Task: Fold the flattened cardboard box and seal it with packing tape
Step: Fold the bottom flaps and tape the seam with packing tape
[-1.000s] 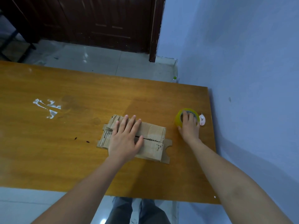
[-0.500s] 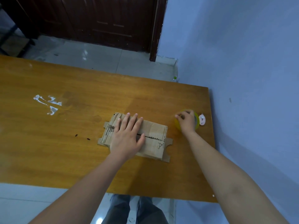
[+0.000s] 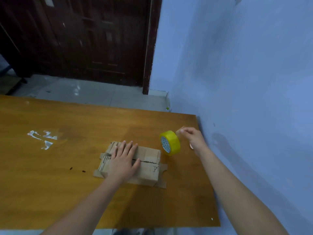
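- White smears [image 3: 42, 138] mark the desk [image 3: 67, 192] toward its left side, and two small dark specks [image 3: 77, 169] lie on the wood between the smears and the box.
- Behind the desk's far edge are a pale tiled floor [image 3: 101, 94] and a dark wooden door [image 3: 84, 39].
- The cardboard box [image 3: 147, 165] sits near the middle of the desk, folded into a low block, with small tabs sticking out flat on the desk at its left and right ends. A dark seam runs along its top where the two flaps meet.
- The left hand [image 3: 122, 160] lies flat on top of the box, palm down, fingers straight and slightly spread, pressing the flaps over the left and middle part of the seam.
- The roll of yellow packing tape [image 3: 170, 145] stands on its edge on the desk just beside the box's far right corner, its white core facing the camera.
- The right hand [image 3: 194, 138] is to the right of the roll, near the blue wall [image 3: 245, 82]; its thumb and fingertips are pinched together on the loose end of the tape [image 3: 178, 132], which reaches from the top of the roll.
- A small pale object shows under the right wrist; too little is visible to tell what it is.
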Demonstrator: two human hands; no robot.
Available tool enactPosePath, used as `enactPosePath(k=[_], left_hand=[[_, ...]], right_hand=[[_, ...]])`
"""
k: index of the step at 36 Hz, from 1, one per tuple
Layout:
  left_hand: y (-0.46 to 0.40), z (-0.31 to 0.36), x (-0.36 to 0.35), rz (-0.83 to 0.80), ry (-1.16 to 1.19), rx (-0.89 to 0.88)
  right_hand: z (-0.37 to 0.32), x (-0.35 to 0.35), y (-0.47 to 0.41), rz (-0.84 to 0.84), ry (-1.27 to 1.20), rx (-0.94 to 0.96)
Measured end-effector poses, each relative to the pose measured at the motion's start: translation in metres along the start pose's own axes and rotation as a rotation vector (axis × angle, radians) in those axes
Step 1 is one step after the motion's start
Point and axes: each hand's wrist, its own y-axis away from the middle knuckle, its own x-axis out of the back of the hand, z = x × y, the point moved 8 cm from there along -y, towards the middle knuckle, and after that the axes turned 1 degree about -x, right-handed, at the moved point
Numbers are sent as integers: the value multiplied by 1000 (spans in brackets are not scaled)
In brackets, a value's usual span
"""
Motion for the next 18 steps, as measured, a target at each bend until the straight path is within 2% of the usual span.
enactPosePath(k=[4, 9, 14, 18], left_hand=[[-6, -1, 7, -82, 84, 41], [-11, 1, 35, -38, 261, 94], [-12, -4, 38, -133, 225, 86], [-9, 4, 56, -8, 318, 80]], right_hand=[[-34, -1, 11, 16, -145, 44], [-75, -10, 18, 2, -212, 122], [-108, -12, 29, -24, -292, 189], [-127, -12, 40, -55, -275, 223]])
